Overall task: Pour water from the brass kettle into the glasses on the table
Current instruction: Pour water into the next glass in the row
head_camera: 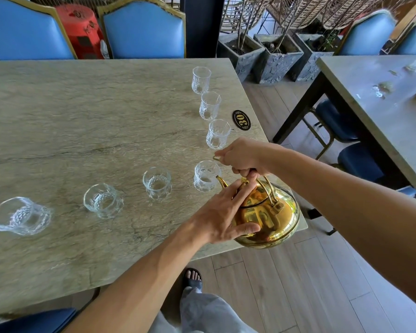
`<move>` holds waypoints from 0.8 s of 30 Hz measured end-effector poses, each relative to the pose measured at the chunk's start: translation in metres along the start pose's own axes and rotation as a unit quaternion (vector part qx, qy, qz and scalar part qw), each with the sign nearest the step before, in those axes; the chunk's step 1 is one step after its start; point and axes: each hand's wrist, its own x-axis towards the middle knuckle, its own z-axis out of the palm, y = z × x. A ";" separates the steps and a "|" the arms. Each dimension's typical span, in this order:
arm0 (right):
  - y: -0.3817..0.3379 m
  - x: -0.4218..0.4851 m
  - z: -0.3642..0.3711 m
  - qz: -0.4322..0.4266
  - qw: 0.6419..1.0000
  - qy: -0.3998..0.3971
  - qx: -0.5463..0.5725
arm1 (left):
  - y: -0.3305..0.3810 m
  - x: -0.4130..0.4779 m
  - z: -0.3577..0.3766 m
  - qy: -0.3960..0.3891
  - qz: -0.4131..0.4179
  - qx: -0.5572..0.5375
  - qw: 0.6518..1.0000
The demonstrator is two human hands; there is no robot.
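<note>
Right hand (243, 156) grips the kettle (271, 217) handle (267, 189); left hand (222, 212) rests straight-fingered on top, spout (222, 181) at a glass (205, 176) rim.

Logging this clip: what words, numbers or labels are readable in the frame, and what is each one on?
"30": gold numerals on a black oval plaque lying on the stone table, near its right edge.
On the red stool behind the table, the dark markings cannot be read as text.
On the brass kettle, no lettering is visible.
</note>
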 end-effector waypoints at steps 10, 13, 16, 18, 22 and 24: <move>0.004 -0.001 0.001 -0.006 1.000 0.003 -0.001 | 0.004 -0.001 0.002 -0.001 -0.002 0.009 1.000; 0.007 -0.002 0.000 -0.016 1.000 0.006 0.005 | 0.005 -0.002 0.002 0.001 -0.006 0.012 1.000; 0.011 -0.001 -0.001 -0.032 0.999 0.017 0.014 | 0.008 -0.002 0.001 0.007 -0.004 0.019 1.000; 0.014 -0.002 -0.001 -0.041 0.999 0.023 0.023 | 0.008 -0.003 -0.001 0.006 -0.003 0.028 1.000; 0.022 -0.007 -0.002 -0.057 0.996 0.040 0.051 | 0.013 -0.005 -0.005 0.005 0.003 0.037 0.999; 0.027 -0.010 -0.002 -0.069 0.994 0.053 0.069 | 0.016 -0.006 -0.007 -0.002 -0.002 0.054 0.999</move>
